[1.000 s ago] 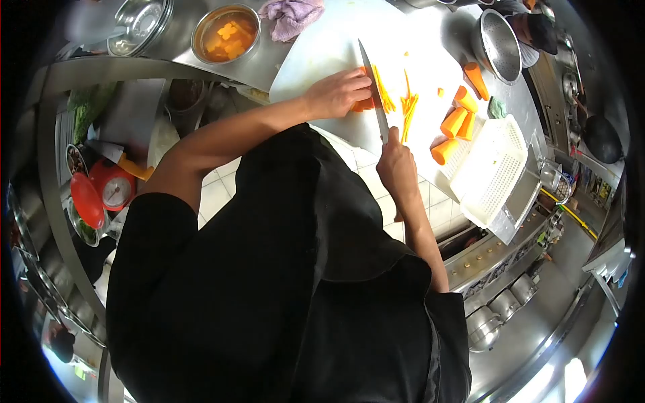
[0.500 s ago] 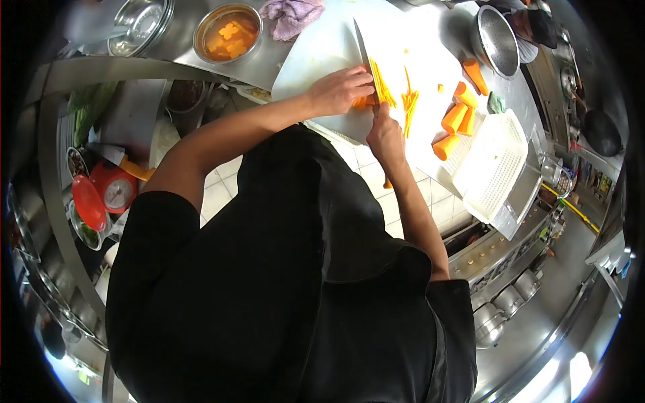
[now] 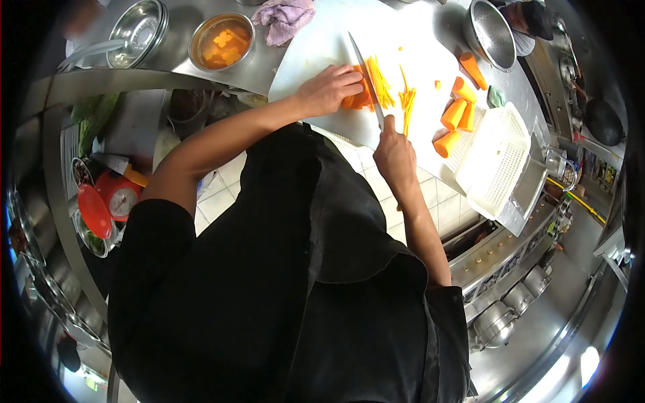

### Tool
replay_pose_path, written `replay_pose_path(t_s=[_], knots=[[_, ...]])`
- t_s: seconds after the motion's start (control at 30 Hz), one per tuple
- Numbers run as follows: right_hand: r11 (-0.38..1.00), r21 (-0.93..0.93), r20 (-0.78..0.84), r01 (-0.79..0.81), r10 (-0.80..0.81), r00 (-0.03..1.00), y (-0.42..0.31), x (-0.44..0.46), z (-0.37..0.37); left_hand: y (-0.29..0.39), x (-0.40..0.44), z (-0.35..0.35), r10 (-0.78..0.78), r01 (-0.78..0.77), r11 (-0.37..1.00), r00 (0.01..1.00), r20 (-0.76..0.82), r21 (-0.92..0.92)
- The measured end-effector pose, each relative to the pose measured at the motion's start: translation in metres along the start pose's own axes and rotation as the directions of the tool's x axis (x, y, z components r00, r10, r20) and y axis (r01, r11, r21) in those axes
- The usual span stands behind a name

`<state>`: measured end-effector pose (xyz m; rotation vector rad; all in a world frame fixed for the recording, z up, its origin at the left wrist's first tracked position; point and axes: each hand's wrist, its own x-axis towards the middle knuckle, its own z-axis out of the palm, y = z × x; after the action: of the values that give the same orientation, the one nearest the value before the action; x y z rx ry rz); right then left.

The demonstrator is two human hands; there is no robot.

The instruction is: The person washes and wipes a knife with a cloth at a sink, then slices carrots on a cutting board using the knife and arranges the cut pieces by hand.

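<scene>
My right hand (image 3: 395,160) is wrapped round the handle of a long kitchen knife (image 3: 369,82). Its blade points away from me over the white cutting board (image 3: 302,64), along the edge of some carrot slices (image 3: 358,99). With bent fingers, my left hand (image 3: 329,90) presses on those slices just left of the blade. Thin carrot strips (image 3: 379,84) lie right of the knife, and a second small heap of carrot strips (image 3: 407,101) is a little further right.
Several carrot chunks (image 3: 453,114) sit near the board's right edge, beside a white perforated basket (image 3: 497,161). A metal colander (image 3: 492,37) stands at the back right. Back left are a bowl of carrot pieces in liquid (image 3: 222,41), a purple cloth (image 3: 285,19) and stacked metal bowls (image 3: 138,33).
The knife and my right hand have shifted slightly right and towards me. More of the carrot slices now shows beside the blade. My left hand stays on them, and the view has tilted a little.
</scene>
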<state>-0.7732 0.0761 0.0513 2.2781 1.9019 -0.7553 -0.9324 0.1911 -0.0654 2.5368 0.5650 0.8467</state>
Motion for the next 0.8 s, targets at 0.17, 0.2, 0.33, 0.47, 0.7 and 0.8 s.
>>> replay_pose_path(t_s=[0.17,0.2,0.33,0.47,0.7,0.8], knots=[[1.0,0.009,0.02,0.016,-0.016,1.0,0.007,-0.022,0.001,0.002,0.002,-0.003,-0.017,0.017,1.0,1.0,-0.002,0.015],[1.0,0.013,0.026,0.02,-0.02,0.999,0.01,-0.012,0.011,0.001,0.002,-0.005,-0.023,0.023,1.0,1.0,0.002,0.017],[0.981,0.129,-0.125,0.147,-0.131,0.983,0.011,0.03,0.029,0.003,0.003,-0.004,0.018,-0.016,0.999,0.998,-0.064,0.031],[0.995,0.074,-0.029,0.063,-0.061,0.998,0.006,0.003,0.009,0.002,0.002,-0.005,-0.015,0.015,0.999,1.0,0.017,-0.044],[0.991,0.072,-0.054,0.117,-0.113,0.992,0.011,0.034,0.027,0.003,0.001,-0.004,0.014,-0.014,1.0,0.999,-0.046,0.01],[0.998,0.036,-0.032,0.058,-0.057,0.998,0.006,0.006,0.008,-0.002,0.002,-0.001,-0.009,0.007,1.0,0.998,-0.063,-0.027]])
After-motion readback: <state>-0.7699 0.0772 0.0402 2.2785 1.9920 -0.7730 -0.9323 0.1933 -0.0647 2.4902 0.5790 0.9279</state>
